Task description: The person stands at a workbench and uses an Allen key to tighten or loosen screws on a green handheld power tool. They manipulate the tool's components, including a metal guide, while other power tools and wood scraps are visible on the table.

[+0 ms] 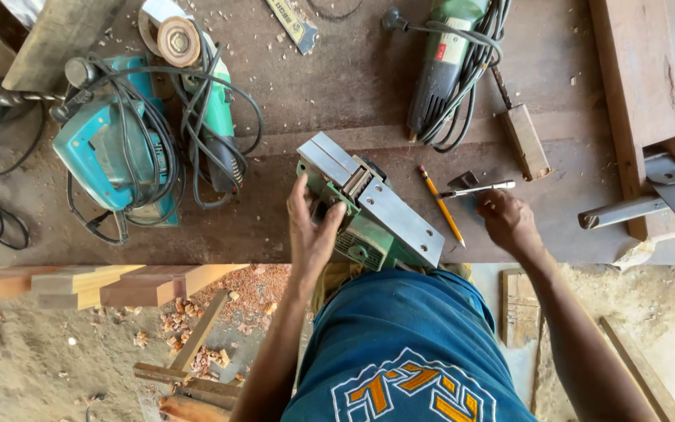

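— Left hand (pixel 312 227) first: what has it got?

— It grips the planer (pixel 369 209), fingers over the top of the green body, thumb on the near side. The planer lies tipped on its side at the near edge of the bench (pixel 337 86), its flat metal sole turned up and right, probably so the base and blade slot face the person.

— And the arm?

— It comes up from the lower middle, wrist bent slightly inward, palm pressed to the tool to steady it.

— Right hand (pixel 507 219)?

— Knuckles up, fingers curled down on the bench just right of the pencil (pixel 441 205) and just below a small metal rod (pixel 478 188). Whether it pinches anything I cannot tell; the fingertips are hidden.

— What else lies about?

— A teal power tool (pixel 107 144) and a grinder (pixel 211 109) with coiled cords at the left, another green tool (pixel 443 66) wrapped in its cable beyond, a wood block (pixel 526 141) beside it. All are well clear of the planer, which leaves room around both hands.
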